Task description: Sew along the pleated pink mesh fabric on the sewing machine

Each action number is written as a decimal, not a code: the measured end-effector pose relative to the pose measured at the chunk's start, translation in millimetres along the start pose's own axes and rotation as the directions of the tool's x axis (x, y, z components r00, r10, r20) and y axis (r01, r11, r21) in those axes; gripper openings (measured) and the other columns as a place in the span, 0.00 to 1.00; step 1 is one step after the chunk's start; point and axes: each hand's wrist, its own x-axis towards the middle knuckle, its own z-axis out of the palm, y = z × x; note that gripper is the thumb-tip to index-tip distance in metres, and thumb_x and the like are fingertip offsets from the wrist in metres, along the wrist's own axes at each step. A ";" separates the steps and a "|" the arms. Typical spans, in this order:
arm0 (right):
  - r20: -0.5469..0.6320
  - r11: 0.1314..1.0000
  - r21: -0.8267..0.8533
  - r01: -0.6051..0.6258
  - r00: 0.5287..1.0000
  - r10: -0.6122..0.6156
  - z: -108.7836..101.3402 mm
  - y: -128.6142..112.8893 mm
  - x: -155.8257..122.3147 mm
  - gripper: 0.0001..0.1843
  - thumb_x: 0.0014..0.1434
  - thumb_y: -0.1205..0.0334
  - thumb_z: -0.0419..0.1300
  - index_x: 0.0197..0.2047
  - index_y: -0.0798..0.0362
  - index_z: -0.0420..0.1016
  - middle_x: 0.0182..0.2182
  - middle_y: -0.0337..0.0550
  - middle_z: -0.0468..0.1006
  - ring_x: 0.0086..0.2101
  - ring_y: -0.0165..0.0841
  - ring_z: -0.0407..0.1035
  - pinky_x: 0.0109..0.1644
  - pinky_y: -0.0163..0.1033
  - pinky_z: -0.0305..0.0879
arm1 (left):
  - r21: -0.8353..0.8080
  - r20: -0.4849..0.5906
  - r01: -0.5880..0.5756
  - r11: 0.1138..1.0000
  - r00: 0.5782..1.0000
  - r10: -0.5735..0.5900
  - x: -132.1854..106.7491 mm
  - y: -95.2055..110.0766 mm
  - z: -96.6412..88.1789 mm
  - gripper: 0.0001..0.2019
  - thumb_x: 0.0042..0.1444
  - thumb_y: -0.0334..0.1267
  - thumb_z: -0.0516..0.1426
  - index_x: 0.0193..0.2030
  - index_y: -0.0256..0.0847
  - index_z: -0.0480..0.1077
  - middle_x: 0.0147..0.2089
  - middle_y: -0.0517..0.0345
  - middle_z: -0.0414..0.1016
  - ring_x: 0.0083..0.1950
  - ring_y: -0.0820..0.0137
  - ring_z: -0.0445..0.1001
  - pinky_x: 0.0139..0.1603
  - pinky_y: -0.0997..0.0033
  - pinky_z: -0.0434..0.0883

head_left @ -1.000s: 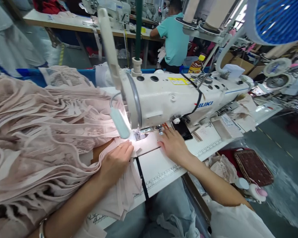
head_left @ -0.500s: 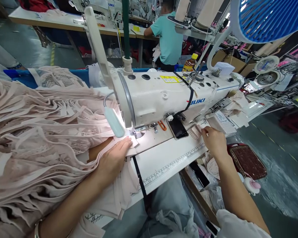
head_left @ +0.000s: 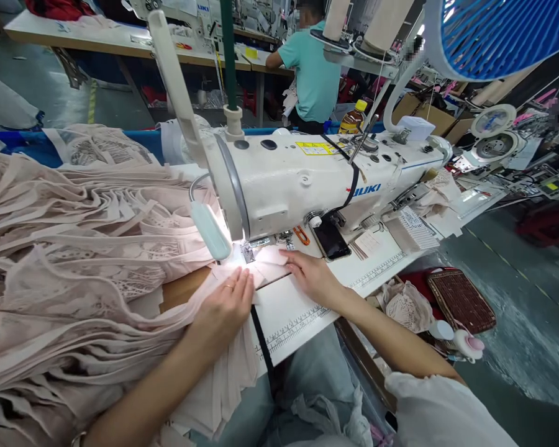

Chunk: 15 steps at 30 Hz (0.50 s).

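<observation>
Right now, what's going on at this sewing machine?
A person sits at a white sewing machine with a piece of pale pink fabric at the needle. The left hand lies flat on the fabric before the needle; the right hand presses it just to the right. A big heap of the same fabric is piled on the left.

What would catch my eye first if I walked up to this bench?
A big white sewing machine fills the middle, its small lamp glowing at its left end. A great heap of pale pink fabric spills across the left, and the left hand and right hand lie flat on a piece of it in the lamplight.
</observation>
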 end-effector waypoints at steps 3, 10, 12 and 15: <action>0.086 0.932 -0.326 0.156 0.987 -0.136 9.2 -3.0 10.6 0.17 0.72 0.62 0.50 0.37 0.54 0.79 0.34 0.48 0.81 0.42 0.38 0.73 0.49 0.43 0.66 | 0.040 -0.001 0.038 0.998 0.999 -0.038 0.7 -15.2 3.8 0.22 0.61 0.19 0.43 0.52 0.22 0.75 0.53 0.34 0.79 0.54 0.54 0.80 0.54 0.59 0.77; 0.197 0.982 -0.178 0.061 0.980 -0.025 5.9 -1.5 34.1 0.11 0.66 0.65 0.60 0.31 0.53 0.75 0.29 0.38 0.76 0.32 0.30 0.68 0.39 0.35 0.59 | 0.025 0.131 0.021 0.999 0.991 -0.024 0.5 -9.4 5.4 0.23 0.62 0.20 0.43 0.56 0.25 0.72 0.58 0.39 0.77 0.60 0.58 0.76 0.61 0.61 0.73; 0.222 0.981 -0.167 0.097 0.973 -0.059 6.1 0.9 35.9 0.10 0.67 0.67 0.57 0.33 0.54 0.74 0.30 0.40 0.75 0.33 0.31 0.68 0.40 0.35 0.60 | 0.037 0.151 0.036 0.999 0.988 -0.041 2.1 -6.6 4.5 0.22 0.63 0.20 0.43 0.57 0.25 0.72 0.58 0.40 0.77 0.60 0.59 0.76 0.60 0.62 0.73; 0.270 0.919 -0.303 0.254 0.947 -0.172 12.7 -1.7 37.9 0.09 0.66 0.70 0.52 0.36 0.55 0.72 0.35 0.47 0.75 0.37 0.37 0.68 0.42 0.39 0.61 | 0.032 0.123 0.072 0.997 0.990 -0.076 5.1 -6.5 4.6 0.21 0.64 0.20 0.43 0.56 0.25 0.71 0.56 0.41 0.78 0.59 0.60 0.76 0.58 0.63 0.74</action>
